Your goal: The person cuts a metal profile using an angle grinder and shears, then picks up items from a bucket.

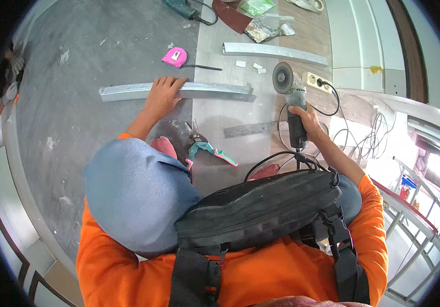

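Observation:
My left hand (pixel 163 94) is closed over the middle of a metal profile (pixel 215 91) that lies crosswise on the floor in front of me. In my right hand (pixel 306 121) is an angle grinder (pixel 297 102), gripped by its dark body with the disc (pixel 283 78) pointing away from me. The disc stands apart from the profile, beyond its right end. Tin snips (pixel 203 145) with teal and pink handles lie near my left knee. A flat metal strip (pixel 248 129) rests between the snips and the grinder. Beyond the profile sits a pink tape measure (pixel 175 57).
A second metal profile (pixel 276 52) lies farther off. A white power strip (pixel 317 82) with a plugged cable is right of the grinder, and loose cables (pixel 376 135) tangle beyond. A teal power tool (pixel 183 8) lies at the far edge. Another person's gloved hands (pixel 13 82) show far left.

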A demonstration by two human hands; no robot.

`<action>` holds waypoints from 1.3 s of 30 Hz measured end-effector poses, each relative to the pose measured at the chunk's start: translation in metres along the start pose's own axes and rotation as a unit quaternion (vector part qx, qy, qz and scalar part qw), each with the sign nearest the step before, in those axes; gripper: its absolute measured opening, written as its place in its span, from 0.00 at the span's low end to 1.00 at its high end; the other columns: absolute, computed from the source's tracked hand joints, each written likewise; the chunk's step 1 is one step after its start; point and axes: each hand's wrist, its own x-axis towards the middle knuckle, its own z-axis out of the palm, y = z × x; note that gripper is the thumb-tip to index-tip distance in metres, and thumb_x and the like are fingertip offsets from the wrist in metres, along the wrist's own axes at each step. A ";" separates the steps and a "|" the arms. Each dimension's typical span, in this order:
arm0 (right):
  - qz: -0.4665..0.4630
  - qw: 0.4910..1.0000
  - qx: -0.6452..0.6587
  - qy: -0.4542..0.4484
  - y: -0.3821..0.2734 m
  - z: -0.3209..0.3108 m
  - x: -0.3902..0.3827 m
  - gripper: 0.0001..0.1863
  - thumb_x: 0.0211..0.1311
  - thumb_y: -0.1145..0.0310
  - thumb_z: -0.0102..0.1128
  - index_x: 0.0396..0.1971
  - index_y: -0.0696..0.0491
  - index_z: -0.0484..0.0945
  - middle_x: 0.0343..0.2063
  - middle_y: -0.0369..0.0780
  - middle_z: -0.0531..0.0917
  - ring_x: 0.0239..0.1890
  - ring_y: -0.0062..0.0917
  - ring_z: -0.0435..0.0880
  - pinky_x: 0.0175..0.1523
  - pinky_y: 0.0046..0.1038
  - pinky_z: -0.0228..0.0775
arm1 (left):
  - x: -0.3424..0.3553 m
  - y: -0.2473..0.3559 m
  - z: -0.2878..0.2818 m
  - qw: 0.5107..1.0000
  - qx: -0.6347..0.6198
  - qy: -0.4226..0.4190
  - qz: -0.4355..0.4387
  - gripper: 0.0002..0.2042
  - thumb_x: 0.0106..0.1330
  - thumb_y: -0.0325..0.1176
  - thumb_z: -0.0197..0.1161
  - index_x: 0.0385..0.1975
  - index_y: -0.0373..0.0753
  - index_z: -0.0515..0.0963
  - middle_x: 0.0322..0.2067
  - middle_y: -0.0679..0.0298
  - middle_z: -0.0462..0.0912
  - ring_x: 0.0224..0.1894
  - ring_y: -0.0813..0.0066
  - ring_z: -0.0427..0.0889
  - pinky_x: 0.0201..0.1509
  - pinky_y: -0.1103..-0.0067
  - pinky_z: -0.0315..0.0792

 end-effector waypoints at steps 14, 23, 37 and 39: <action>0.006 0.999 -0.036 -0.001 0.005 -0.008 0.004 0.24 0.52 0.57 0.71 0.44 0.58 0.77 0.29 0.36 0.79 0.27 0.20 0.77 0.33 0.26 0.70 | -0.005 0.002 -0.002 1.000 -0.029 -0.006 -0.004 0.33 0.52 0.39 0.76 0.60 0.43 0.73 0.51 0.59 0.79 0.57 0.57 0.75 0.64 0.61 0.65; 0.012 0.999 -0.029 -0.003 0.006 -0.006 0.002 0.24 0.52 0.60 0.72 0.44 0.58 0.77 0.30 0.36 0.79 0.28 0.21 0.78 0.33 0.27 0.72 | -0.010 0.003 0.005 0.999 -0.027 -0.005 -0.023 0.33 0.51 0.36 0.76 0.61 0.45 0.73 0.53 0.60 0.79 0.59 0.58 0.75 0.65 0.62 0.63; -0.001 0.998 0.009 -0.062 0.011 -0.020 0.005 0.18 0.57 0.61 0.68 0.44 0.55 0.78 0.28 0.35 0.79 0.27 0.22 0.77 0.33 0.28 0.71 | 0.003 0.006 0.012 0.994 -0.103 0.008 -0.027 0.28 0.53 0.38 0.77 0.55 0.41 0.78 0.51 0.52 0.81 0.57 0.52 0.77 0.65 0.59 0.65; -0.014 0.999 0.000 -0.029 0.006 -0.015 -0.007 0.23 0.57 0.58 0.67 0.47 0.56 0.76 0.27 0.35 0.78 0.26 0.22 0.78 0.31 0.26 0.70 | 0.010 0.004 0.003 0.997 -0.073 -0.008 -0.004 0.30 0.52 0.40 0.77 0.57 0.43 0.76 0.49 0.56 0.81 0.55 0.54 0.78 0.63 0.59 0.66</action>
